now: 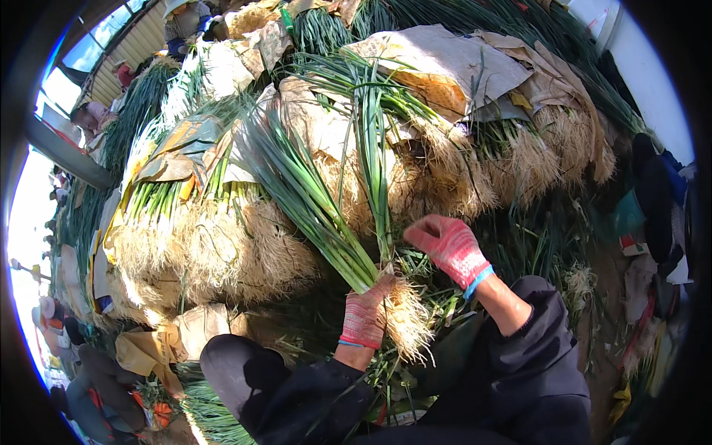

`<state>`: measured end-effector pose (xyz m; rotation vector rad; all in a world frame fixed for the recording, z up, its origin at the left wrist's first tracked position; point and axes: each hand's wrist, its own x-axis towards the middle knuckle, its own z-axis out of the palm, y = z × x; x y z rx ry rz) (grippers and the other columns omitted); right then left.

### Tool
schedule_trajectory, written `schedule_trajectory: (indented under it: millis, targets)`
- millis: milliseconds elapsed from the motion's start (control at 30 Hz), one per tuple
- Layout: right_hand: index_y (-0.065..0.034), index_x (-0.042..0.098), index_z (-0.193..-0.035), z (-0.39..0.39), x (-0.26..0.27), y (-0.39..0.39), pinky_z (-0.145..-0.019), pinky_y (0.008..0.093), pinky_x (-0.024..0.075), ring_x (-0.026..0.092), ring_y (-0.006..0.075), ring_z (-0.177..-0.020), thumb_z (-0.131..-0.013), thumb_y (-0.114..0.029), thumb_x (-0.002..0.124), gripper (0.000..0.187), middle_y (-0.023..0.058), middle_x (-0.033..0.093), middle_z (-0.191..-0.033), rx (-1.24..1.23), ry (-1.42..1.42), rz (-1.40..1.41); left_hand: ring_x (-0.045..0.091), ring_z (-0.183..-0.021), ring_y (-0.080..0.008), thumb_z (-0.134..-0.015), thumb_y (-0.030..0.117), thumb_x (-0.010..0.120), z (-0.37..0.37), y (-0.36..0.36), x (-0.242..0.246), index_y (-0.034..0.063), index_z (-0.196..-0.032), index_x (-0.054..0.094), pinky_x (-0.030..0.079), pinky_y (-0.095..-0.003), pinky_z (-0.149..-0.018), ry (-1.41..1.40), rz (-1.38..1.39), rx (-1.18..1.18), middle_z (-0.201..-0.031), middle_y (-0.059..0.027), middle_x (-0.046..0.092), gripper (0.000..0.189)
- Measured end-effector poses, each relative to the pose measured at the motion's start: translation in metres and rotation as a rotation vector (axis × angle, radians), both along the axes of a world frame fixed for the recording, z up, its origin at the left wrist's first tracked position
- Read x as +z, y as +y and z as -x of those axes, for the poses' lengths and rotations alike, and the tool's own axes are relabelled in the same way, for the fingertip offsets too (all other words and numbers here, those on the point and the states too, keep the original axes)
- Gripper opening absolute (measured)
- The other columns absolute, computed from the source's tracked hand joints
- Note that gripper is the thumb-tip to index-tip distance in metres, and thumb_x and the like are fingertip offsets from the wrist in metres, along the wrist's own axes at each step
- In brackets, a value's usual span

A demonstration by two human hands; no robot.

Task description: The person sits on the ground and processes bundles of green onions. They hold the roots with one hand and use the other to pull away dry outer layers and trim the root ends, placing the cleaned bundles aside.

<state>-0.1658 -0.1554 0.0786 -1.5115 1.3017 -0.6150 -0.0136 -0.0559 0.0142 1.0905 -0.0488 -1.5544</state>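
My left hand [368, 311], in a red and white knitted glove, grips a bunch of green onions [328, 222] near its pale root end. The long green leaves point up and away from me, and the stringy roots [409, 320] hang out beside the hand. One stalk group stands more upright than the rest. My right hand [445, 245], gloved alike with a blue cuff edge, is raised just right of the stalks, its fingers curled and thumb near them. No object shows in it. Large bundles of rooted green onions [222, 245] lie beyond both hands.
Sacking and paper sheets [428, 61] cover parts of the piled bundles. Loose leaves lie on the ground between my knees. At lower left is a tan sack [147, 347] beside more green leaves [214, 411]. Other people are at the left, one at the top [186, 25]. A post [69, 156] crosses the left side.
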Motion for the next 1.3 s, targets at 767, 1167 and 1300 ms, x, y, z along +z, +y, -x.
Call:
schedule_trajectory:
  millis: [767,1167,1300]
  targets:
    - [0.0035,0.064,-0.092,-0.031,-0.05,0.004,-0.068,0.0374,0.048,0.06,0.0245,-0.068,-0.082,-0.022,0.065,0.027,0.0182,0.063,-0.075,0.106,0.078,0.009,0.063,-0.062,-0.0204,-0.068,-0.008,0.074,-0.015,0.02,-0.005,-0.0024,-0.089,0.065,0.052,-0.0335,-0.055,-0.02,-0.171,0.194,-0.076,-0.0074,0.066,0.023]
    - [0.0033,0.067,-0.096,-0.036,-0.035,-0.019,-0.058,0.0346,0.0507,0.064,0.0224,-0.058,-0.084,-0.034,0.069,0.039,0.0154,0.065,-0.07,0.258,-0.056,-0.146,0.067,-0.085,-0.0209,-0.075,-0.002,0.076,-0.023,0.034,0.009,-0.0016,-0.107,0.064,0.055,-0.0327,-0.074,0.088,0.031,-0.107,-0.099,-0.0091,0.068,0.034]
    - [0.0029,0.065,-0.084,-0.041,-0.043,-0.015,-0.05,0.0342,0.0478,0.058,0.0175,-0.046,-0.084,-0.026,0.069,0.029,0.0067,0.06,-0.061,-0.036,-0.178,-0.169,0.067,-0.088,-0.0213,-0.074,-0.005,0.074,-0.024,0.037,0.009,-0.0001,-0.114,0.062,0.055,-0.0326,-0.078,0.073,0.082,-0.15,-0.103,-0.0095,0.068,0.042]
